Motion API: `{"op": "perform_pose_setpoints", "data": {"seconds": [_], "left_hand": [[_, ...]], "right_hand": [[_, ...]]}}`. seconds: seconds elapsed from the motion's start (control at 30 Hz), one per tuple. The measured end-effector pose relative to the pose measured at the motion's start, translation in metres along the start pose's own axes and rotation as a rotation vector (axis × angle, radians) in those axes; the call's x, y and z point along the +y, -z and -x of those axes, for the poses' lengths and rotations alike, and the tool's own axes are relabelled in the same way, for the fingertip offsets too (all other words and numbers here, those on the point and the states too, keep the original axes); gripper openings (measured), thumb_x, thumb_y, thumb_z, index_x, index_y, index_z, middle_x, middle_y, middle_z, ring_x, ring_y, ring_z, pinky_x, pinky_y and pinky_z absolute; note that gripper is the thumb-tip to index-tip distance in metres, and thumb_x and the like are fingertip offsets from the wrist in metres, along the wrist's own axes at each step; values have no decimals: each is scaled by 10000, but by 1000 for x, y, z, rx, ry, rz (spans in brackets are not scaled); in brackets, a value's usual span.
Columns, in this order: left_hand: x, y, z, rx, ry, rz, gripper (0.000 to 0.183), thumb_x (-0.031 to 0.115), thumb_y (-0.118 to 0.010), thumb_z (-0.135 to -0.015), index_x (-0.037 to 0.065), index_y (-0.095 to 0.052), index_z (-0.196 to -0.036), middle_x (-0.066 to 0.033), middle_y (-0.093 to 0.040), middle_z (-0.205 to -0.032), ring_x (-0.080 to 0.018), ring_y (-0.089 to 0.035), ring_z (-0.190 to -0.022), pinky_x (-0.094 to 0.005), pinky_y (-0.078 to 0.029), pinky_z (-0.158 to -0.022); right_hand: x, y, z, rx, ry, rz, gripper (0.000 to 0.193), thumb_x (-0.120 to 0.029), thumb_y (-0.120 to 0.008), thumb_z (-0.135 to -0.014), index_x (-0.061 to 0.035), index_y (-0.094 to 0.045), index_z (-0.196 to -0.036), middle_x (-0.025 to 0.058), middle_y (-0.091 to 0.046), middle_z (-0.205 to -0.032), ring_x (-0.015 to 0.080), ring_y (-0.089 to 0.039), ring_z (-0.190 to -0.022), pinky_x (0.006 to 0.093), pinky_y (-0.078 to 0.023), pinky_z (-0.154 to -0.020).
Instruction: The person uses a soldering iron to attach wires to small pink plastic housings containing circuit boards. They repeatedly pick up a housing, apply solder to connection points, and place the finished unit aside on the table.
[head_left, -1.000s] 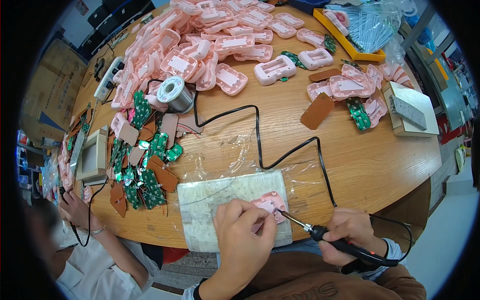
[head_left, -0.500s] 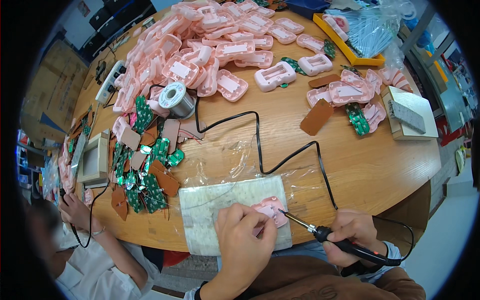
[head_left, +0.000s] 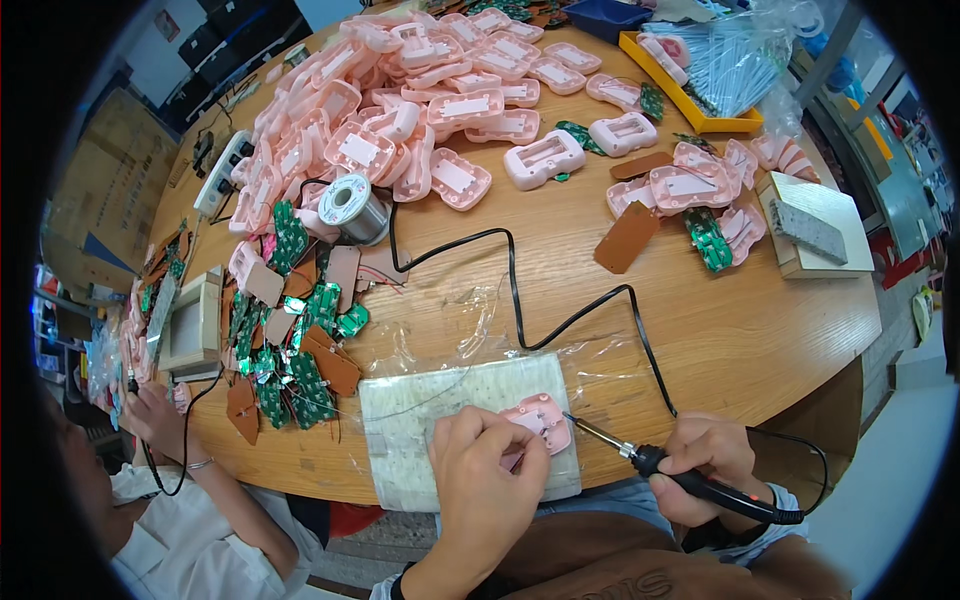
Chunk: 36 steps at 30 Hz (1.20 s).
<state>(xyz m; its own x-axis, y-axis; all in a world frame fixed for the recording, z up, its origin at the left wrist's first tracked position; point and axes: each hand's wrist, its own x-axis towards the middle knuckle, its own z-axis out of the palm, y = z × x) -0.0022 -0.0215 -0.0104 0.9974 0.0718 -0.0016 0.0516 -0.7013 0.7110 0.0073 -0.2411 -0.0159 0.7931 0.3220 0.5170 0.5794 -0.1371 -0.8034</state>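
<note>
A pink plastic shell [head_left: 541, 416] lies on a whitish worn pad [head_left: 400, 405] at the table's near edge. My left hand [head_left: 485, 475] is closed over the shell's left part, thumb and fingers pinching it; they hide that part. In my right hand [head_left: 705, 465] is a soldering iron [head_left: 715, 493] with a black handle, fingers wrapped round it. Its metal tip points left and sits at the shell's right edge; whether it touches cannot be made out. The iron's black cord [head_left: 515, 270] winds across the table.
Many pink shells [head_left: 440, 80] are heaped at the back. A solder wire spool [head_left: 353, 208] stands by green circuit boards [head_left: 310, 385] and brown plates [head_left: 330, 355]. Right are a yellow tray [head_left: 690, 100] and a block on a board [head_left: 805, 235]. A co-worker's hand [head_left: 160, 420] holds another iron at left.
The iron's tip has shifted slightly right, from over the shell to its right edge. My left hand keeps its hold in nearly the same place.
</note>
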Motion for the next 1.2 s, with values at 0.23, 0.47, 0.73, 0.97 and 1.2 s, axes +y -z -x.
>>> {"op": "perform_pose_setpoints", "data": {"seconds": [0.23,0.47,0.73,0.97,1.2], "left_hand": [[-1,-1,0,6,-11,-19,72,71,-731,-688,77,-662,-703,-46,-554,-817,-275,-499,-829,-391,-397,-771],[1,2,-1,-12,-9,-32,65,74,-726,-705,78,-662,-712,-48,-557,-818,-276,-501,-825,-394,-400,-765],[7,4,2,81,-171,-58,66,60,-699,-738,65,-644,-775,-79,-554,-809,-293,-526,-748,-400,-415,-690],[4,-8,-11,10,-88,-77,100,22,-676,-741,51,-581,-727,-101,-520,-771,-303,-524,-723,-413,-416,-646],[2,-1,-9,-35,-63,-22,77,23,-683,-764,15,-607,-756,-109,-547,-763,-278,-571,-710,-370,-463,-642]], "right_hand": [[-1,1,2,15,4,-5,223,-22,-729,-642,-47,-568,-794,66,-530,-592,200,-478,-432,299,-350,-410],[-1,1,1,25,13,2,220,-6,-720,-636,-48,-566,-787,64,-530,-587,202,-481,-431,302,-352,-411],[-1,2,0,60,11,0,220,10,-710,-631,-48,-568,-788,67,-538,-581,201,-484,-429,299,-348,-408],[4,-5,-5,4,-10,-29,225,5,-719,-631,-48,-580,-800,69,-536,-581,211,-483,-433,305,-342,-405],[4,-6,-8,-15,-17,-27,233,5,-722,-624,-56,-589,-805,64,-529,-588,210,-495,-448,299,-362,-411]]}}
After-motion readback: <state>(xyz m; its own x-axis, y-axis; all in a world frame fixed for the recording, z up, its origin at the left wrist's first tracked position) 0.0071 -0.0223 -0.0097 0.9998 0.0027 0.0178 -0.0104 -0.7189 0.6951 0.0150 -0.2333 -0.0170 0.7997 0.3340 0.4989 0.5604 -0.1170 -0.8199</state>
